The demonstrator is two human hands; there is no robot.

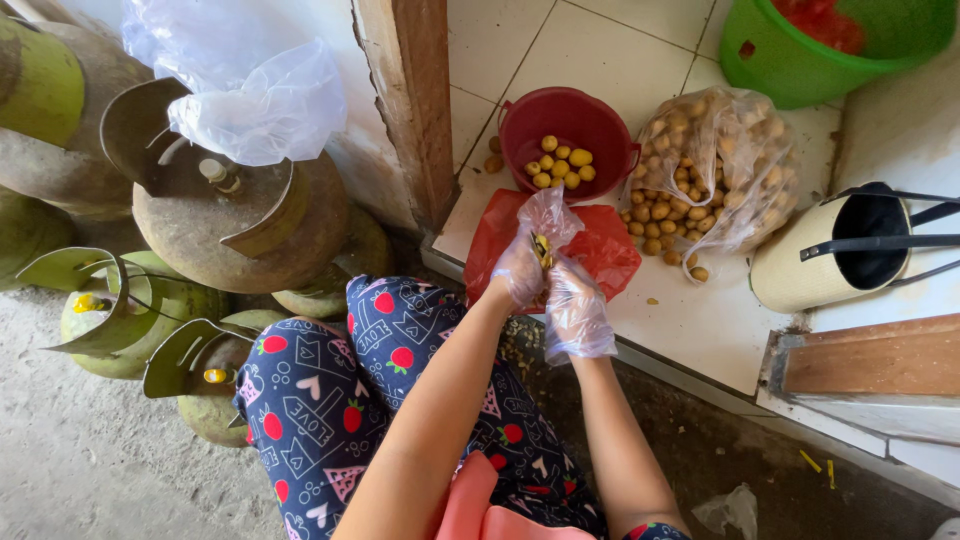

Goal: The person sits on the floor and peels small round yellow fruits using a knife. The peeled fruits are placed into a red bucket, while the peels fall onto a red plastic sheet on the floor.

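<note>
Both my hands wear loose clear plastic gloves and meet over a red plastic bag (610,250) on the white tiled ledge. My left hand (522,268) and my right hand (574,308) close together around a small yellowish potato (542,250); whether a blade is there I cannot tell. Just beyond stands a dark red bucket (590,115) with several peeled yellow potatoes (560,165) inside. To its right lies a clear plastic bag of small brown potatoes (700,170).
Worn green gas cylinders (235,225) stand at the left, one under a clear plastic bag (250,85). A wooden post (415,100) rises beside the ledge. A green tub (800,60) sits far right, a cream woven bag (830,255) nearer. My patterned trousers (330,400) fill the bottom.
</note>
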